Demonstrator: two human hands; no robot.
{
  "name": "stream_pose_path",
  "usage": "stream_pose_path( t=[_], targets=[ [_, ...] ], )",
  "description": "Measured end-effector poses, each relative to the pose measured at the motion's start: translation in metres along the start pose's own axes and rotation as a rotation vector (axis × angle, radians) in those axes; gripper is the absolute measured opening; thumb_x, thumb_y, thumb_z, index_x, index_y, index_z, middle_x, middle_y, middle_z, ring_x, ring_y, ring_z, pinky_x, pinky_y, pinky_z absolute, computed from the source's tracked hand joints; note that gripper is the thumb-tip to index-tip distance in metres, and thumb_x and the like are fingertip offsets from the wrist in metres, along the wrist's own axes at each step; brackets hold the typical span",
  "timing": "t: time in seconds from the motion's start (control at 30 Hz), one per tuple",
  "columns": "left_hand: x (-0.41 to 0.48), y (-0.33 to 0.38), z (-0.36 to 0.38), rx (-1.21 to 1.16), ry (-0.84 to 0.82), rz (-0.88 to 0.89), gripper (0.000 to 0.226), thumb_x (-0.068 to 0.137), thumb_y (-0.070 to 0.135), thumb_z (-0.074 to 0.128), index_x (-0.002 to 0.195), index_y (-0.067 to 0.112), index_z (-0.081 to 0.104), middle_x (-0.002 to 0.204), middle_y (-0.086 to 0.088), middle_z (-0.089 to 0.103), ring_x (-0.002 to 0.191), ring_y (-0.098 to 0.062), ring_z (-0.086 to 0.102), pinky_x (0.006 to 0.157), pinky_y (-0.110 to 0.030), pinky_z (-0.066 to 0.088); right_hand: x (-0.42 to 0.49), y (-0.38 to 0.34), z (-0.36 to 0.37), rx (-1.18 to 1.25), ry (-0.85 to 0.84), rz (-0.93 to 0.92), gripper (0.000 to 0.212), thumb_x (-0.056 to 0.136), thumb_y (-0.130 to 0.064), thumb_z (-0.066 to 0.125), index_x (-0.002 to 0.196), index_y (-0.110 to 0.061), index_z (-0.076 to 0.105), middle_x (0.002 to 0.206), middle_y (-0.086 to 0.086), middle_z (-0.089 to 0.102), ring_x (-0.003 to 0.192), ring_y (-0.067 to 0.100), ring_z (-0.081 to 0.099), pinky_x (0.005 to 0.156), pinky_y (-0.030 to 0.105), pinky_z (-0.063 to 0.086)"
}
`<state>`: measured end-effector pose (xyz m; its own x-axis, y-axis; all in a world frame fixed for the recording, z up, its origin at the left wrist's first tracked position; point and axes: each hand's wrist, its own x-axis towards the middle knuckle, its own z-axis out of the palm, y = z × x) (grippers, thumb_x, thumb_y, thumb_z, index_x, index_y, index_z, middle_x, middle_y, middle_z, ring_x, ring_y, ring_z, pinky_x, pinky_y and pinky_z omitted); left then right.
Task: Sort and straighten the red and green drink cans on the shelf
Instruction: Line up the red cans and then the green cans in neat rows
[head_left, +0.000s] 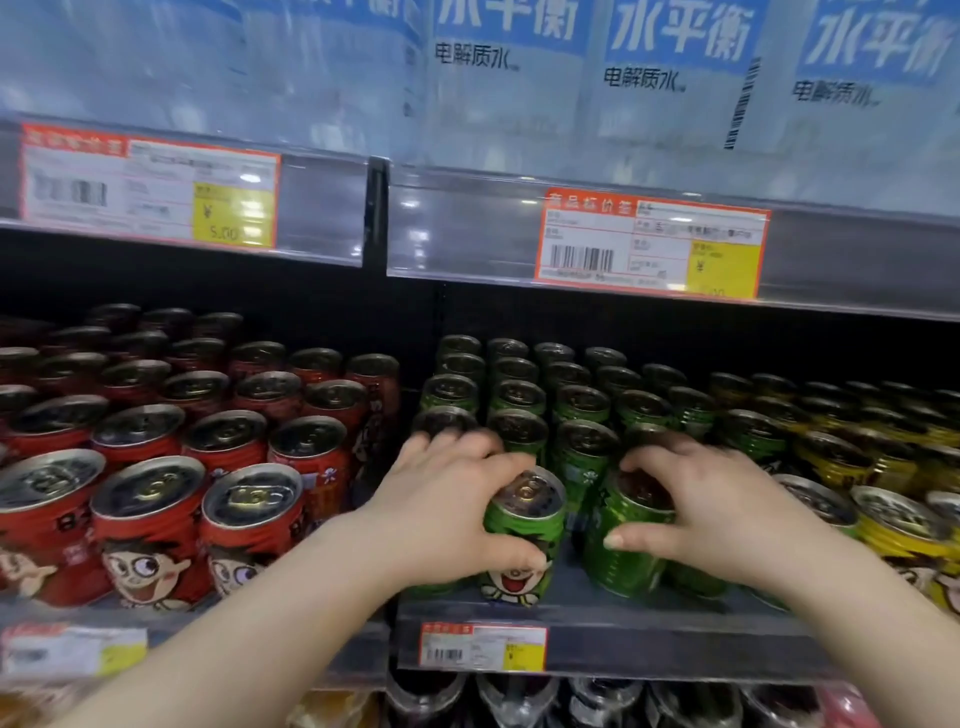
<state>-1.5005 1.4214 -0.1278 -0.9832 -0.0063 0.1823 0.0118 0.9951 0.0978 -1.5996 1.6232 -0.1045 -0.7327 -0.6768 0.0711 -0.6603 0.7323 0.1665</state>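
Note:
Rows of red cans (150, 525) with a cartoon face fill the left half of the shelf (597, 618). Green cans (582, 415) stand in rows on the right half. My left hand (441, 509) grips a green front-row can (524, 540) from the top and side; its cartoon face points outward. My right hand (717, 504) grips the neighbouring green front-row can (623, 551), fingers over its lid and thumb on its side. Both cans stand upright at the shelf's front edge, a small gap between them.
Yellow cans (904, 530) stand to the right of the green ones. Price tags (483, 647) hang on the shelf rails. The shelf above carries wrapped packs of bottled water (675, 78). Dark bottle tops (519, 701) show on the shelf below.

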Motion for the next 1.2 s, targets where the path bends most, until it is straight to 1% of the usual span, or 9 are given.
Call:
stream_pose_path(
  t=[0.1,0.23,0.43,0.63,0.77,0.93,1.0,1.07,1.2],
  targets=[
    [0.003,0.002,0.002,0.046,-0.040,0.007,0.084,0.075,0.073,0.045,0.145,0.042,0.013,0.143,0.012,0.035,0.130,-0.015,0.028,0.106,-0.035,0.017,-0.001,0.006,0.007,0.115,0.092,-0.123,0.060,0.076,-0.062,0.058,0.129,-0.041,0.040,0.127,-0.013,0.047,0.116,0.011,0.049,0.099,0.026,0.038],
    [0.001,0.000,0.003,0.055,-0.034,0.006,0.083,0.075,0.073,0.043,0.146,0.042,0.011,0.144,0.016,0.033,0.131,-0.012,0.027,0.106,-0.034,0.015,-0.006,0.002,0.005,0.494,-0.105,-0.315,0.057,0.079,-0.025,0.065,0.118,-0.052,0.034,0.125,-0.034,0.031,0.115,-0.007,0.041,0.100,0.017,0.037],
    [0.001,0.000,0.001,0.067,-0.045,0.009,0.082,0.076,0.071,0.045,0.145,0.043,0.010,0.146,0.016,0.032,0.131,-0.012,0.026,0.104,-0.033,0.015,-0.010,-0.015,0.010,0.153,0.120,-0.061,0.093,0.062,-0.083,0.042,0.138,-0.033,0.025,0.133,-0.012,0.035,0.117,0.013,0.049,0.086,0.028,0.045],
    [0.003,-0.001,0.002,0.057,-0.058,0.014,0.083,0.075,0.072,0.045,0.145,0.045,0.009,0.146,0.017,0.031,0.130,-0.012,0.026,0.104,-0.032,0.015,-0.004,0.001,-0.003,0.409,-0.151,-0.211,0.069,0.081,-0.038,0.062,0.140,-0.039,0.027,0.146,-0.017,0.027,0.125,0.003,0.040,0.104,0.019,0.034],
    [0.004,-0.002,0.004,0.091,-0.049,0.014,0.083,0.075,0.073,0.043,0.145,0.044,0.009,0.146,0.017,0.030,0.130,-0.011,0.026,0.104,-0.033,0.015,-0.007,-0.013,0.002,0.207,0.016,-0.089,0.088,0.069,-0.072,0.055,0.142,-0.033,0.024,0.144,-0.010,0.031,0.121,0.016,0.048,0.094,0.029,0.044],
    [-0.001,-0.006,-0.002,-0.148,-0.040,0.003,0.083,0.068,0.076,0.048,0.141,0.046,0.024,0.142,0.015,0.036,0.133,-0.010,0.027,0.112,-0.036,0.020,-0.003,-0.005,-0.008,0.305,-0.141,-0.232,0.073,0.080,-0.039,0.064,0.141,-0.038,0.024,0.145,-0.020,0.026,0.117,-0.001,0.038,0.092,0.012,0.031],
    [-0.004,-0.014,-0.007,-0.339,0.081,-0.052,0.083,0.061,0.080,0.036,0.135,0.043,0.039,0.136,0.010,0.044,0.130,-0.012,0.036,0.110,-0.038,0.031,-0.004,-0.004,-0.010,0.262,-0.133,-0.227,0.076,0.080,-0.046,0.063,0.143,-0.039,0.020,0.148,-0.019,0.023,0.126,0.004,0.036,0.096,0.016,0.032],
    [-0.007,-0.022,-0.012,-0.272,0.152,-0.162,0.086,0.061,0.084,0.034,0.131,0.036,0.048,0.133,0.007,0.047,0.124,-0.015,0.043,0.104,-0.036,0.038,-0.004,-0.010,-0.005,0.201,-0.085,-0.161,0.085,0.075,-0.065,0.056,0.144,-0.035,0.017,0.148,-0.012,0.026,0.129,0.013,0.040,0.099,0.026,0.039],
    [-0.015,-0.024,-0.013,-0.100,0.004,-0.328,0.088,0.064,0.075,0.057,0.137,0.031,0.039,0.136,0.002,0.042,0.123,-0.019,0.044,0.099,-0.031,0.040,-0.001,-0.014,0.001,0.250,-0.110,-0.127,0.086,0.077,-0.064,0.055,0.146,-0.031,0.015,0.151,-0.009,0.023,0.130,0.014,0.041,0.104,0.027,0.038]
  ],
)
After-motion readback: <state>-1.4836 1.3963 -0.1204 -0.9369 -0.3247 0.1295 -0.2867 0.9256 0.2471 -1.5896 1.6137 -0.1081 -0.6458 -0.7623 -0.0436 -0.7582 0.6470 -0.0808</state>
